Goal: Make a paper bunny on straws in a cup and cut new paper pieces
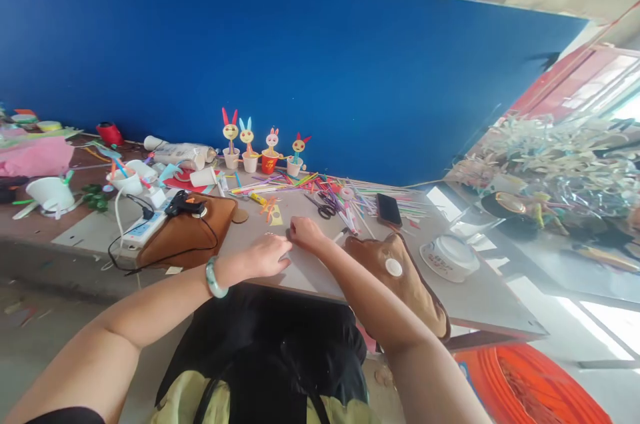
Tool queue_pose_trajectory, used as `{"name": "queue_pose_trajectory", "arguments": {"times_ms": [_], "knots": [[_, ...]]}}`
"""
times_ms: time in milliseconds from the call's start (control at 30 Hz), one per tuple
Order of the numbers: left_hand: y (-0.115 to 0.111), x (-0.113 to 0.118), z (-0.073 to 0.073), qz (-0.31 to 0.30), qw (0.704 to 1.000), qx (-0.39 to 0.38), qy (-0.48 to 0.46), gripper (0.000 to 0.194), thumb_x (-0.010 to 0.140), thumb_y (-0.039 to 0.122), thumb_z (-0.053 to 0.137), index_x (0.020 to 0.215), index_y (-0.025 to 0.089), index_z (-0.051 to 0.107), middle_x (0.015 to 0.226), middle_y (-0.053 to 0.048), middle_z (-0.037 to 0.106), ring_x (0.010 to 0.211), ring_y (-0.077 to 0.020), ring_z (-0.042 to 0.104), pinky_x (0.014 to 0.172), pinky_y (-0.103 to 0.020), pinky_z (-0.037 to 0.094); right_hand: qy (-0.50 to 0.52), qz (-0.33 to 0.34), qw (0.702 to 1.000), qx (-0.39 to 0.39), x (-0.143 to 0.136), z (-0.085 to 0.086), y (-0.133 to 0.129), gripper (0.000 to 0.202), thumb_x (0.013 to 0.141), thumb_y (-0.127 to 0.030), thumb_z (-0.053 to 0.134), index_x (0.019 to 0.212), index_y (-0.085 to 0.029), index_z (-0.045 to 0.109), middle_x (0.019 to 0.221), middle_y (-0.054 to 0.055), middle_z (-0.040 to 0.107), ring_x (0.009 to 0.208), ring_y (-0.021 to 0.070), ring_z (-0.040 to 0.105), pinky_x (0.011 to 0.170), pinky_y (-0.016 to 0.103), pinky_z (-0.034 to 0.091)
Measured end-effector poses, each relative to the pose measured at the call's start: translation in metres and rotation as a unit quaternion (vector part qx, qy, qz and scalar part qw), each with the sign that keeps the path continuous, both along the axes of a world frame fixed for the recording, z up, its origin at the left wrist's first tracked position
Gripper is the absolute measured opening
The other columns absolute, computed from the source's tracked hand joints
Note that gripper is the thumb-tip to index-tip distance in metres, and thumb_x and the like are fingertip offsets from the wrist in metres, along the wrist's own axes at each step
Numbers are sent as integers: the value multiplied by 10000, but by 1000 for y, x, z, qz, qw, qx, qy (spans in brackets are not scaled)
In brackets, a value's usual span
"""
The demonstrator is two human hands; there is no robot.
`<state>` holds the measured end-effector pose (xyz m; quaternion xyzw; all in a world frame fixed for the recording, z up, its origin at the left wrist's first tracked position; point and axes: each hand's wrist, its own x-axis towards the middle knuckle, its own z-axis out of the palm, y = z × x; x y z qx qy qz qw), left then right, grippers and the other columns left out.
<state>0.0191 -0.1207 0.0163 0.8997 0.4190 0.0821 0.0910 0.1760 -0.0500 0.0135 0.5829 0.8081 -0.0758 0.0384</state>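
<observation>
My left hand (pixel 267 255), with a jade bangle (pixel 216 277) on the wrist, is low over the table's front edge, its fingers bent inward. Close against its fingertips is my right hand (pixel 306 235), curled closed. Whatever lies within the fingers of either hand is hidden. Just beyond them are a yellow card with a round hole (pixel 275 216) and orange craft strips (pixel 270 205). A pair of black scissors (pixel 327 208) and a white-and-black pen (pixel 341 235) lie past my right hand.
Several rabbit-faced figures in cups, one a red cup (pixel 269 162), line the blue wall. Coloured sticks (pixel 300 184) are scattered before them. Brown cushions (pixel 187 231) flank my arms, with a power strip (pixel 146 224) at left. At right are a phone (pixel 389 209), a plastic tub (pixel 449 257) and an orange bucket (pixel 530 381).
</observation>
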Motion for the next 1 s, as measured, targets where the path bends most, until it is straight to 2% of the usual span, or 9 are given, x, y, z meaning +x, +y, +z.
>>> {"name": "queue_pose_trajectory", "arguments": {"times_ms": [67,167,233,300,467,567,700,867,1000], "knots": [[-14,-14,-15,22,997,-9,-71,177,890,232,570,1001,182,699,1020,-108,733,950,-231,701,878,-335,544,5,1,1000,-2,-3,-4,-4,313,954,-191,442,1185,-153,650,1140,155,711,1087,244,673,858,292,480],[-34,-39,-39,129,975,5,-182,207,890,173,532,1001,197,704,1026,-77,733,959,-197,695,888,-304,538,12,1,1000,0,-7,-11,-7,348,966,-165,404,1244,-123,607,1176,184,685,1124,256,662,896,308,482],[-46,-52,-54,197,954,22,-226,180,901,207,522,939,204,698,921,-56,724,840,-183,689,809,-302,550,17,-2,1000,6,-9,-16,-9,374,964,-137,372,1274,-118,581,1197,198,668,1111,264,670,886,326,494],[-54,-56,-66,232,937,52,-257,179,927,262,501,876,226,668,846,-31,699,765,-169,667,747,-296,550,23,-8,1000,15,-11,-22,-10,398,960,-113,341,1293,-116,560,1215,216,651,1086,272,682,857,341,507],[-58,-42,-88,296,918,178,-196,255,972,302,437,835,241,642,883,-56,718,883,-207,680,843,-346,530,41,-6,998,40,-10,-31,-11,360,982,-168,356,1280,-156,558,1197,205,657,1069,290,692,846,357,511],[-57,-37,-93,297,919,212,-148,263,973,294,429,834,250,648,889,-56,727,884,-222,677,827,-360,526,47,-6,998,50,-10,-32,-7,316,986,-196,384,1240,-179,571,1152,181,684,1044,288,702,831,351,506],[-56,-40,-95,281,926,209,-140,255,973,285,429,866,259,659,934,-58,741,907,-231,682,852,-374,533,54,-21,996,62,-11,-33,2,280,967,-198,406,1189,-169,574,1078,166,719,1001,290,712,784,350,495],[-56,-43,-96,270,923,202,-186,196,964,263,462,1015,265,651,1065,-70,739,1013,-236,691,907,-380,539,55,-52,994,79,-12,-34,5,242,960,-217,416,1139,-169,571,1023,140,740,946,275,715,722,331,448],[-54,-43,-101,258,903,242,-243,230,937,167,463,1092,241,616,1102,-82,721,1039,-224,691,917,-369,546,48,-66,992,93,-13,-35,2,199,954,-217,433,1082,-185,582,989,109,746,892,246,708,677,307,388]]}}
